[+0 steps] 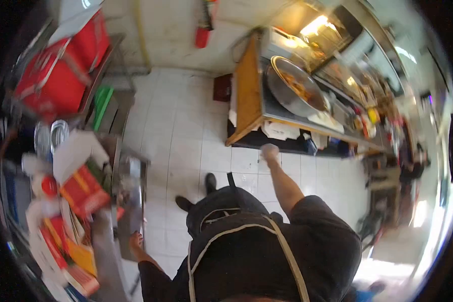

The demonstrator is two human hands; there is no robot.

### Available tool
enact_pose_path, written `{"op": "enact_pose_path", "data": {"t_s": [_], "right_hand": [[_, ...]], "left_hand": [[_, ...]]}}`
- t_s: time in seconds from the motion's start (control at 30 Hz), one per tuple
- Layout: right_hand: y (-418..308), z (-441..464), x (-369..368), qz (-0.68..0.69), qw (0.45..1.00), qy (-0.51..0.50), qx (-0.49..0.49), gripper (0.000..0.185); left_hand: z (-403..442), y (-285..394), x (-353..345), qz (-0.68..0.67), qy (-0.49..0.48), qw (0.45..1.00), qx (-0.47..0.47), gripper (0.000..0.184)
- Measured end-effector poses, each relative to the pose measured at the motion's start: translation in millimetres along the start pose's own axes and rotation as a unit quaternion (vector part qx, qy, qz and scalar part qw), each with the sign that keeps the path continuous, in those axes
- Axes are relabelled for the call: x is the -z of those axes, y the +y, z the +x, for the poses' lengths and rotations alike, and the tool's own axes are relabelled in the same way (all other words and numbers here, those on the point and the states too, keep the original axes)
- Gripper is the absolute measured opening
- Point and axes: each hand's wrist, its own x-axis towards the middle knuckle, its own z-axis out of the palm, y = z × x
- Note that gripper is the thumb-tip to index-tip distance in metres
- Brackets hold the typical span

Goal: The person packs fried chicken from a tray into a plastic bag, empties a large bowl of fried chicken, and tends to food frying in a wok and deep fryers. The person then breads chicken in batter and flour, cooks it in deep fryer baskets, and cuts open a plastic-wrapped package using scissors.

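My left hand (136,241) hung beside the steel table (104,246), my right hand (270,151) near the wooden counter (247,90); I couldn't tell either grip. The red box's (84,192) print was blurred.

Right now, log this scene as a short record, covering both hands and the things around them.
Left hand: low beside the metal table; contact unclear, left hand blurred
Right hand: stretched toward the wooden counter; whether the right hand holds anything is unclear
On counter: large metal bowl with brownish food inside
Left side: red bags, plus a red box nearer the person
Floor: pale tiles
Wall: red fire extinguisher
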Motion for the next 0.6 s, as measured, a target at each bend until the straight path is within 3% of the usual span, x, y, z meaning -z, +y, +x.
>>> {"op": "enact_pose_path", "data": {"t_s": [0.03,0.07,0.13,0.2,0.23,0.27,0.3,0.33,0.37,0.4,0.47,0.5,0.57,0.6], "right_hand": [[16,-12,69,-0.197,0.968,-0.151,-0.024,0.024],[60,-41,25,-0.243,0.958,-0.102,-0.109,0.029],[107,-103,64,-0.119,0.949,-0.259,-0.134,0.023],[128,-175,52,0.053,0.934,-0.309,-0.174,0.024],[131,-203,47,0.066,0.929,-0.308,-0.194,0.024],[132,-226,51,0.424,0.771,-0.231,-0.415,0.026],[135,-240,54,0.696,0.455,-0.105,-0.546,0.028],[141,-245,55,0.701,0.444,-0.099,-0.549,0.028],[156,-240,57,0.701,0.427,-0.082,-0.566,0.029],[172,-229,55,0.703,0.412,-0.062,-0.576,0.030],[196,-181,88,0.724,0.404,-0.030,-0.559,0.025],[219,-152,97,0.737,0.402,0.000,-0.543,0.020],[261,-100,88,0.790,0.454,0.072,-0.405,0.025],[275,-60,140,0.799,0.457,0.084,-0.382,0.026]], "left_hand": [[10,40,16,-0.034,-0.062,0.997,-0.019,0.050],[5,87,11,-0.005,-0.061,0.997,-0.040,0.050],[-22,148,-18,0.063,-0.114,0.985,-0.115,0.038],[22,191,-81,-0.079,-0.255,0.935,-0.234,0.034],[-56,253,-146,0.078,-0.152,0.954,-0.247,0.032],[-53,297,-206,0.180,-0.157,0.954,-0.181,0.032],[-72,312,-265,0.084,-0.208,0.940,-0.259,0.035],[-104,331,-324,0.032,-0.285,0.908,-0.306,0.035],[-153,361,-390,0.075,-0.312,0.908,-0.269,0.038],[-208,382,-450,0.103,-0.316,0.900,-0.282,0.040],[-288,418,-547,0.065,-0.317,0.856,-0.403,0.043],[-323,446,-592,-0.033,-0.287,0.858,-0.425,0.042],[-372,507,-633,-0.161,-0.243,0.856,-0.427,0.044],[-399,534,-645,-0.214,-0.231,0.831,-0.459,0.044]]}}
